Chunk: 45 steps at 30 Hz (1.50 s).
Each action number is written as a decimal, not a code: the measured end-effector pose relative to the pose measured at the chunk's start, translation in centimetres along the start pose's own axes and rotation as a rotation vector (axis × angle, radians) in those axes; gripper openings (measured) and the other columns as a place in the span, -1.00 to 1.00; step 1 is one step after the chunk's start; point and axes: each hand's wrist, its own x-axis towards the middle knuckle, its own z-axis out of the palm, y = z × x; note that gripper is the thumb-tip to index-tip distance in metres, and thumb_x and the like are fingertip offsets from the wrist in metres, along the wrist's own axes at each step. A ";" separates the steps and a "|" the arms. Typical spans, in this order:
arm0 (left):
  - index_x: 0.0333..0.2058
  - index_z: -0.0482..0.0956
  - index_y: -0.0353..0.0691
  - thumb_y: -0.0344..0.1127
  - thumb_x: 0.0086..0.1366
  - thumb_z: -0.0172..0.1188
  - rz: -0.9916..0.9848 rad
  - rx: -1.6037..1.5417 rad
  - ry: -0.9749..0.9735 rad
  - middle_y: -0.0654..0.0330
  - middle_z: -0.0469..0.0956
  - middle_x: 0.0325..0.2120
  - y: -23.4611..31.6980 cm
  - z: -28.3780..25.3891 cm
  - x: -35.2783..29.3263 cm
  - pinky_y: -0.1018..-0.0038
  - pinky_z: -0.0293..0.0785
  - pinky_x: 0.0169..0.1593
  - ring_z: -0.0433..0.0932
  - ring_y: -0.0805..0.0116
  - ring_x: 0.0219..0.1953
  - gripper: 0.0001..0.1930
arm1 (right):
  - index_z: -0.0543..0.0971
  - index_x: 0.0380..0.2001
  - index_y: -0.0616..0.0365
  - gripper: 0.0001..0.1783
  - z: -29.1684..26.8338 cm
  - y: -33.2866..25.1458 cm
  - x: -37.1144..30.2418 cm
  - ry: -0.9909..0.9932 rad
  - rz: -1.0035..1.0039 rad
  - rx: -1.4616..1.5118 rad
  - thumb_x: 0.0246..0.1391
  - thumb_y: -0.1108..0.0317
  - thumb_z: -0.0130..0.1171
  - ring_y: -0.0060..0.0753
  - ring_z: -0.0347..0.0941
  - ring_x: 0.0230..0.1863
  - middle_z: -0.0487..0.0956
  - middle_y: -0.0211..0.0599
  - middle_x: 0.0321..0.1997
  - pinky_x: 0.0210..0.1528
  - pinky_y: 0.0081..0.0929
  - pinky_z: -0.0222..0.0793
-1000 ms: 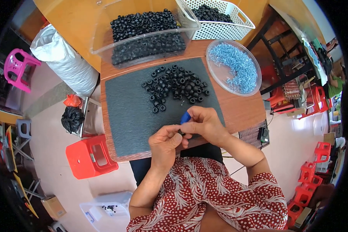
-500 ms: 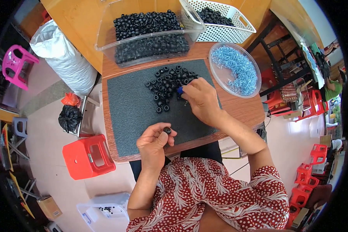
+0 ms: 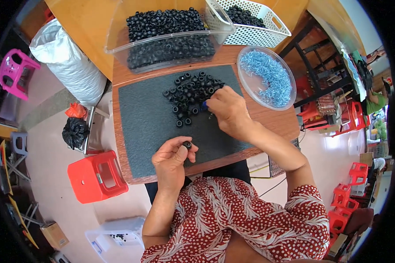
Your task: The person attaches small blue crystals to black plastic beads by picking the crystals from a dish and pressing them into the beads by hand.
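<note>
Near the front edge of the dark grey mat (image 3: 140,136), my left hand (image 3: 169,158) pinches a small black round piece (image 3: 187,145) with a hollow middle between thumb and fingers. My right hand (image 3: 231,113) is farther forward, at the right side of a loose pile of similar black pieces (image 3: 191,93). Its fingers are closed on a small blue object (image 3: 204,105), mostly covered by the fingertips. A thin, light-coloured bit shows just below it, too small to make out.
Behind the mat stand a clear plastic bin (image 3: 171,55) of black pieces and a white perforated basket (image 3: 261,38) with more. A round clear tray (image 3: 295,90) of small bluish pieces lies at the table's right. Left of the table are a red stool (image 3: 85,179) and a white sack (image 3: 70,61).
The whole view has shifted slightly. Both hands keep nearly the same places and grips, the left still pinching its black piece and the right still beside the pile.
</note>
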 end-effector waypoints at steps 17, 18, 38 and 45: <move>-0.18 0.47 -0.47 -0.42 0.22 0.13 -0.001 0.010 -0.002 -0.01 0.55 -0.41 -0.2 -0.2 -0.1 0.47 0.42 -0.34 0.49 0.33 -0.47 -0.75 | 0.45 -0.60 0.14 -0.88 1.3 -0.9 0.6 -0.137 -0.211 -0.306 -0.36 0.43 0.12 -0.28 0.24 -0.39 0.32 -0.27 -0.53 -0.36 -0.38 0.14; -0.18 0.47 -0.47 -0.42 0.22 0.13 -0.002 0.010 -0.001 -0.01 0.55 -0.41 -0.2 -0.2 -0.1 0.47 0.42 -0.34 0.49 0.33 -0.47 -0.75 | 0.44 -0.61 0.14 -0.89 1.3 -1.0 0.6 -0.173 -0.233 -0.335 -0.34 0.41 0.11 -0.29 0.23 -0.39 0.31 -0.27 -0.54 -0.37 -0.40 0.14; -0.18 0.50 -0.45 -0.48 0.20 0.14 0.001 -0.015 -0.016 0.00 0.57 -0.39 -0.3 -0.2 0.0 0.53 0.44 -0.31 0.49 0.39 -0.46 -0.78 | 0.36 -0.55 0.18 -0.85 1.6 -1.2 1.0 -0.244 -0.246 -0.340 -0.30 0.43 0.07 -0.26 0.22 -0.39 0.30 -0.24 -0.50 -0.34 -0.41 0.17; -0.18 0.50 -0.45 -0.50 0.20 0.13 -0.023 -0.009 0.003 0.00 0.57 -0.39 0.1 0.1 0.0 0.54 0.44 -0.32 0.49 0.40 -0.47 -0.78 | 0.39 -0.56 0.15 -0.89 1.4 -1.5 -0.2 -0.130 -0.207 -0.115 -0.26 0.40 0.06 -0.29 0.25 -0.37 0.34 -0.25 -0.50 -0.36 -0.39 0.18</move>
